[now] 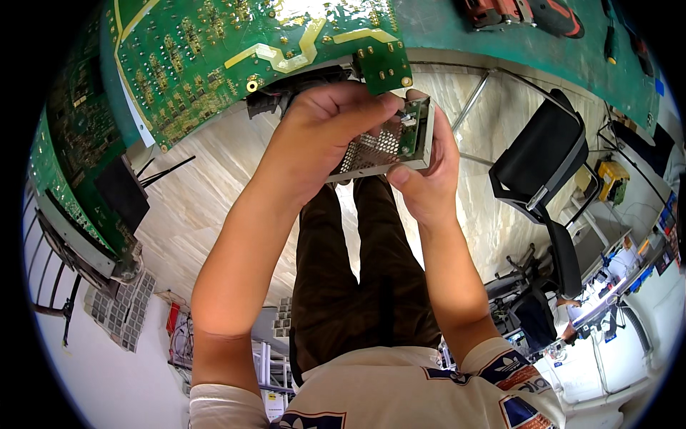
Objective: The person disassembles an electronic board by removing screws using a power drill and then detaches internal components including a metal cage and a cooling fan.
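Note:
An open metal case (429,136) with a perforated bottom is held at an angle above my legs, just off the bench edge. Inside it, along the right wall, sits a small green circuit board (408,143) with a white connector. My right hand (432,171) grips the case from the right, its thumb on the near rim and its fingers behind the far side. From the left, my left hand (325,129) reaches over the case, thumb stretched toward the connector. Its fingers are bent and mostly hidden, with a small grey bit by the thumb tip that I cannot make out.
A large green circuit board (207,61) overhangs the green bench mat (443,39). A red and black power tool (525,16) and a screwdriver (610,44) lie at the back right. More boards (82,171) stand left. A black chair (536,146) is right; another person (562,318) works farther off.

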### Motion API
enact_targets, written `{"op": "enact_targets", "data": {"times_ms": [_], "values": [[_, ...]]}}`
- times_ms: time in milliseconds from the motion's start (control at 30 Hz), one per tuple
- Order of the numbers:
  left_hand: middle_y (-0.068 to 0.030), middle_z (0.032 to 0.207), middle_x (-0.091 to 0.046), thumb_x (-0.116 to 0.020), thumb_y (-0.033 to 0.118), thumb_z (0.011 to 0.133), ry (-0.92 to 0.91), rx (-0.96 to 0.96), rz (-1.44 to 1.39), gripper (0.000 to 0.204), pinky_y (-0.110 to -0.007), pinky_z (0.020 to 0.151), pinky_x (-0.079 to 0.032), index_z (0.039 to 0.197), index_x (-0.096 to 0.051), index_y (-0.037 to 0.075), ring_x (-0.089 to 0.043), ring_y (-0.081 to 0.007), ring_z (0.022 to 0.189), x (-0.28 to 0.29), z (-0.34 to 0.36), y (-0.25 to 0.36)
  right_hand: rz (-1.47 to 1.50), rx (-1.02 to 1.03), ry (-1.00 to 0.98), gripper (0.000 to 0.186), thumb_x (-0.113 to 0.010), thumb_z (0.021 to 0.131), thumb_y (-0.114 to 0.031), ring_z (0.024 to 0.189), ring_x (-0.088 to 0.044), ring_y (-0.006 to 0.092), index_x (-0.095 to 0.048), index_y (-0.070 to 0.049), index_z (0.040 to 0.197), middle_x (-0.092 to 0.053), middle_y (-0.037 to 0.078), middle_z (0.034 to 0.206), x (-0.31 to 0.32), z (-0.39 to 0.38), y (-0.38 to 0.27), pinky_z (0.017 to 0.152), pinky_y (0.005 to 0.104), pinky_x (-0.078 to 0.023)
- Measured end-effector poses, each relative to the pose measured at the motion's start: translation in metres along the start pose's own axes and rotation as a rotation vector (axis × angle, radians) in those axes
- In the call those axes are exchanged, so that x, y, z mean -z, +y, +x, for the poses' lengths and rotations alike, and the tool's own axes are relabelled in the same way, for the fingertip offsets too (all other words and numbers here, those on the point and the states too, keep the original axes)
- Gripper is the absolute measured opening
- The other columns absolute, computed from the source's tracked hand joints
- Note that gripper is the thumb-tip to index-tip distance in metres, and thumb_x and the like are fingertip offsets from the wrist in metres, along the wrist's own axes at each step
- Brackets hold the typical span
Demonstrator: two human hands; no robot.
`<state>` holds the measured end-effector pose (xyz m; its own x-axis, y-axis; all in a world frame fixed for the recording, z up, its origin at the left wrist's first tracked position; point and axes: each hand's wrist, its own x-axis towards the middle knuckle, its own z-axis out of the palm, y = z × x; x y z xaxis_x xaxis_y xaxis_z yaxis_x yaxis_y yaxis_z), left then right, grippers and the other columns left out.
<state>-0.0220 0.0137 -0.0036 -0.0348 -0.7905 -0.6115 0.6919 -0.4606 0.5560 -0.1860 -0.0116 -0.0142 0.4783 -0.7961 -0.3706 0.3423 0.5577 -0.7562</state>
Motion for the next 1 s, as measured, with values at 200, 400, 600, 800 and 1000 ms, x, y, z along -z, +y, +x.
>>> {"op": "enact_targets", "data": {"times_ms": [200,400,600,800,1000], "values": [[-0.0031,0.094,-0.071,-0.066,0.013,0.093,-0.034,0.015,0.026,0.018,-0.023,0.076,-0.047,0.106,-0.070,0.001,-0.059,-0.0060,0.079,0.004,0.002,0.001,-0.057,0.015,-0.009,0.094,-0.083,0.064,0.006,0.117,-0.058,0.0267,-0.031,0.003,0.142,-0.053,0.018,0.131,0.001,0.002,-0.002,0.102,0.0392,-0.048],[-0.0017,0.088,-0.069,-0.068,0.016,0.093,0.000,0.023,0.019,0.015,-0.022,0.074,-0.046,0.099,-0.070,0.003,-0.058,-0.0056,0.077,-0.002,-0.001,0.005,-0.172,0.002,0.001,0.096,-0.083,0.062,0.007,0.117,-0.058,0.0252,-0.032,0.002,0.142,-0.053,0.015,0.130,0.001,0.002,-0.007,0.096,0.0381,-0.053],[0.0005,0.083,-0.067,-0.069,0.018,0.091,0.041,-0.059,0.133,0.019,-0.021,0.067,-0.045,0.096,-0.072,-0.001,-0.058,-0.0039,0.075,-0.004,-0.003,0.005,-0.374,0.023,-0.029,0.098,-0.087,0.060,0.005,0.117,-0.058,0.0245,-0.034,0.001,0.141,-0.051,0.012,0.129,0.004,0.003,-0.015,0.089,0.0363,-0.059],[0.0019,0.077,-0.063,-0.069,0.014,0.091,0.090,-0.110,0.165,0.017,-0.021,0.062,-0.043,0.081,-0.065,0.001,-0.054,-0.0032,0.070,-0.006,-0.004,0.001,-0.426,-0.006,-0.025,0.103,-0.090,0.059,0.001,0.119,-0.057,0.0248,-0.031,0.003,0.144,-0.050,0.013,0.130,0.003,0.004,-0.019,0.091,0.0406,-0.058],[0.0036,0.073,-0.059,-0.070,0.013,0.089,0.097,-0.164,0.214,0.018,-0.021,0.059,-0.039,0.078,-0.063,0.001,-0.048,-0.0026,0.066,-0.004,-0.002,-0.002,-0.490,0.014,0.004,0.102,-0.089,0.057,-0.003,0.117,-0.057,0.0219,-0.036,0.003,0.144,-0.055,0.012,0.128,0.002,0.003,-0.019,0.096,0.0364,-0.053]]}}
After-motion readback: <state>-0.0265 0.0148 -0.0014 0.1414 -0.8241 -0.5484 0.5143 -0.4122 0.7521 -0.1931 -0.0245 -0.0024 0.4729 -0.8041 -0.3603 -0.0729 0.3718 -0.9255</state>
